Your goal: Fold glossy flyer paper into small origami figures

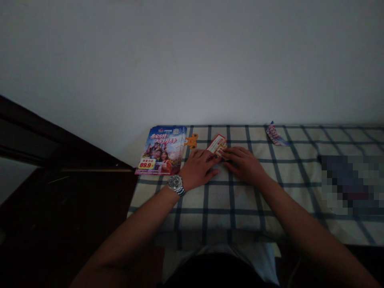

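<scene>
A small red-and-white printed card or folded leaflet (217, 144) lies at a slant on the checked cloth between my hands. My left hand (198, 170), with a metal watch (176, 184) at the wrist, rests palm down at its lower left edge. Its fingers are stretched out, with the thumb apart. From the right, the fingers of my right hand (244, 165) close on the lower right end of the card; what is under the fingertips is hidden. An orange bear-shaped piece (192, 141) lies just beyond my left hand, beside a stack of colourful flyers (160, 151).
The checked tablecloth (192, 218) covers a table against a pale wall (192, 64). A crumpled wrapper (273, 134) lies at the back right. Farther right is a blurred-out dark object (349, 182). Dark floor shows beyond the table's left edge.
</scene>
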Tool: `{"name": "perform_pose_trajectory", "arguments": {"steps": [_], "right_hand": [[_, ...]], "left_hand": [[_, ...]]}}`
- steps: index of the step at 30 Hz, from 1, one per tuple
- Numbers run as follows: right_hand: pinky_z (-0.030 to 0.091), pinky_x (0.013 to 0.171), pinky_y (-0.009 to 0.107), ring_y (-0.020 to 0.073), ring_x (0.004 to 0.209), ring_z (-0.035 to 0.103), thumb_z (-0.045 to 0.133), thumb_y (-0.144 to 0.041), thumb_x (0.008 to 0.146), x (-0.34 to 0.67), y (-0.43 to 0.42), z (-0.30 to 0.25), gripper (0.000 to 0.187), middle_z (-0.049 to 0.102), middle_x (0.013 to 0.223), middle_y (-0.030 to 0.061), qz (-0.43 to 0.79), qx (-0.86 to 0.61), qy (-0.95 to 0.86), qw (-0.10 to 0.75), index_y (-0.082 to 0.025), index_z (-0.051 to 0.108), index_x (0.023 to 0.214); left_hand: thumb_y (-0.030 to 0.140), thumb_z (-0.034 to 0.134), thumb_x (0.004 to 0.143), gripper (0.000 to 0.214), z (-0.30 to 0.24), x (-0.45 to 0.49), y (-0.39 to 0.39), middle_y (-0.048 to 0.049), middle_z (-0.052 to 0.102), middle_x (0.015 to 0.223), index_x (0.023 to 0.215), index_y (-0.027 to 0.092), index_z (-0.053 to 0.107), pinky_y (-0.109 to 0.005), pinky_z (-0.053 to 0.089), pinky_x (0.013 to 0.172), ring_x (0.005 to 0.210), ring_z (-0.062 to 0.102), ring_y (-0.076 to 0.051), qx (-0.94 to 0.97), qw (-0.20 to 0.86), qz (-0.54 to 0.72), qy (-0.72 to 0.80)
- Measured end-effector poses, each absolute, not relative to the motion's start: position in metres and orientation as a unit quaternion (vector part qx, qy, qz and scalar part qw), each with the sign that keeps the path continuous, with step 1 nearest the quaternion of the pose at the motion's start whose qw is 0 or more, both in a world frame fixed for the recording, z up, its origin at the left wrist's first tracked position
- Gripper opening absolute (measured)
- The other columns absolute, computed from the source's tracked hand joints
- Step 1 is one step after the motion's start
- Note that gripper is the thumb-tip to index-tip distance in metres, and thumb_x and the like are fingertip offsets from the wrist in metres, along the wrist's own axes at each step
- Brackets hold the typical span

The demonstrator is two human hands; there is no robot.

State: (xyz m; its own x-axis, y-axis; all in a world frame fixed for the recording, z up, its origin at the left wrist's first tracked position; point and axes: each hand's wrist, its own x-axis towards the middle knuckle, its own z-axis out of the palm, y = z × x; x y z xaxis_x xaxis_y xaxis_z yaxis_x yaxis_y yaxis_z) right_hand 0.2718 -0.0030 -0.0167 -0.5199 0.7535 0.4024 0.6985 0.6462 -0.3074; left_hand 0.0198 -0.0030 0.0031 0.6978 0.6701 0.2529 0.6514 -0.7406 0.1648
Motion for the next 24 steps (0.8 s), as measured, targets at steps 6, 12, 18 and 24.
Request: {"name": "perform_pose_trajectory", "arguments": {"steps": [6,12,18,24], "right_hand": [[0.047,0.113,0.054,0.0291,0.132,0.058,0.06,-0.03,0.099,0.2738,-0.001,-0.019,0.039,0.066,0.14,0.0085,0.065,-0.412,-0.876,0.244,-0.024,0.063,0.137],[0.045,0.113,0.057,0.0318,0.138,0.051,0.06,-0.029,0.098,0.2763,0.0006,-0.0187,0.032,0.069,0.137,0.0042,0.061,-0.415,-0.875,0.244,-0.026,0.067,0.13],[0.048,0.11,0.055,0.0295,0.13,0.058,0.058,-0.029,0.1,0.276,0.002,-0.0163,0.031,0.07,0.133,0.0065,0.071,-0.414,-0.869,0.262,-0.027,0.069,0.128],[0.054,0.095,0.047,0.028,0.106,0.065,0.057,-0.031,0.099,0.2801,0.0058,-0.0179,0.021,0.071,0.112,0.0101,0.065,-0.482,-0.819,0.304,-0.024,0.073,0.112]], "left_hand": [[0.045,0.052,0.103,0.042,0.0013,0.0186,-0.0003,-0.0093,0.061,0.133,0.14,0.027,0.059,-0.051,0.042,0.109,0.123,0.054,-0.028,0.92,0.054,0.175,0.347],[0.042,0.05,0.105,0.039,-0.0015,0.0167,0.0041,-0.0067,0.056,0.147,0.139,0.026,0.059,-0.05,0.037,0.118,0.136,0.05,-0.026,0.925,0.083,0.182,0.322],[0.048,0.053,0.102,0.046,-0.0014,0.0158,0.0022,-0.0073,0.055,0.147,0.144,0.028,0.054,-0.054,0.027,0.125,0.137,0.049,-0.027,0.927,0.078,0.167,0.325],[0.049,0.051,0.103,0.05,-0.0007,0.0187,0.0004,-0.0098,0.057,0.14,0.147,0.026,0.053,-0.054,0.029,0.125,0.136,0.048,-0.028,0.934,0.058,0.16,0.315]]}}
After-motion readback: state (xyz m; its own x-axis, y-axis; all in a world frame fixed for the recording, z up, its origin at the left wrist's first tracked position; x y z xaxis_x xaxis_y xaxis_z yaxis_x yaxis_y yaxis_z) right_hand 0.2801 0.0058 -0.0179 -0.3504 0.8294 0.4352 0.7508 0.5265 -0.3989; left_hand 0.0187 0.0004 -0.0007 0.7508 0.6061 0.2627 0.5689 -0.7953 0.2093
